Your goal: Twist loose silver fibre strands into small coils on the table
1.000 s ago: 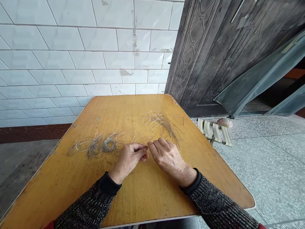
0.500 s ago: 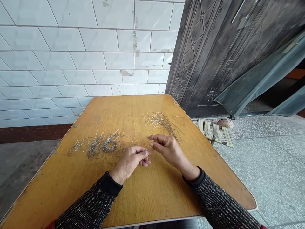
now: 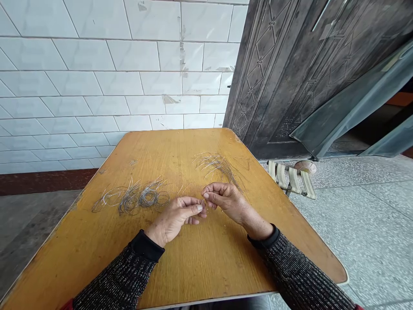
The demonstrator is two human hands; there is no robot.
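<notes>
A thin wire [image 3: 202, 201] is between the two hands, over the middle of the table [image 3: 200, 262]. It is so thin that most of it is hard to see. The left hand [image 3: 179, 215] has its thumb and first finger pinched on the wire. The right hand [image 3: 227, 202] is just beside it, a bit farther away, with its thumb and finger tips pinched on the wire too. The other fingers of both hands are bent.

To the left of the hands, three bunches of wire lie in a row on the table. The left bunch [image 3: 109, 197] is a loose loop, the middle bunch [image 3: 127, 201] is a messy tangle, and the right bunch [image 3: 148, 196] is a rounder ring. Bits of wire stick up from their tops. Past the right hand, on the far right part of the table, lies a loose pile of wires [image 3: 217, 164], spread out like thin hair.

Both arms have dark sleeves [image 3: 119, 273] with little light specks. Behind the table is a white tile wall [image 3: 97, 56]. On the far right are a big gray door [image 3: 274, 86] and a blue-gray curtain [image 3: 351, 103]. A stripy stool [image 3: 292, 178] stands on the gray floor [image 3: 358, 224], right of the table.
</notes>
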